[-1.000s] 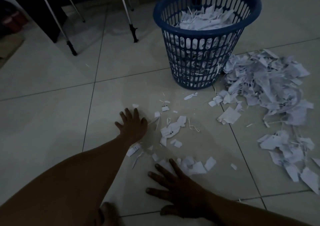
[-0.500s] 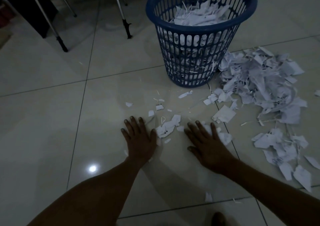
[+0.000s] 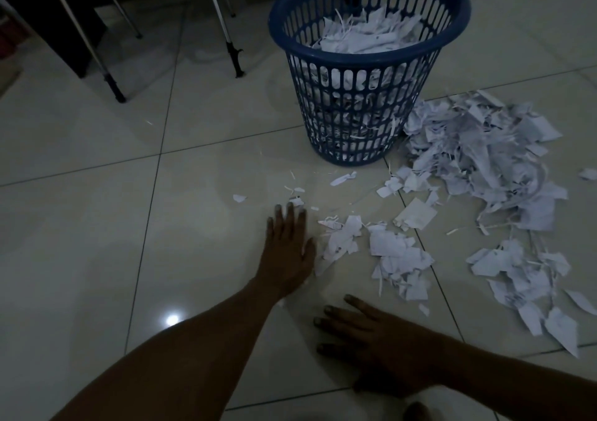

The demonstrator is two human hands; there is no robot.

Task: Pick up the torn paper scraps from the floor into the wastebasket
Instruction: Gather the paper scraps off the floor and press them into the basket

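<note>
Both hands lay flat and spread on the floor tiles (image 3: 97, 226), left hand (image 3: 288, 252) touching the paper scraps (image 3: 392, 252), right hand (image 3: 378, 340) holding nothing, wastebasket (image 3: 368, 75) at 12 o'clock.

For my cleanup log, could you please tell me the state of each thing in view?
Blue slotted plastic wastebasket: upright, open-topped, well filled with paper.
Large heap of torn white paper scraps: on the floor beside the basket.
Small cluster of white scraps: on the floor, ungathered.
Left hand: flat, fingers straight, beside the cluster.
Right hand: flat on tile, empty.
</note>
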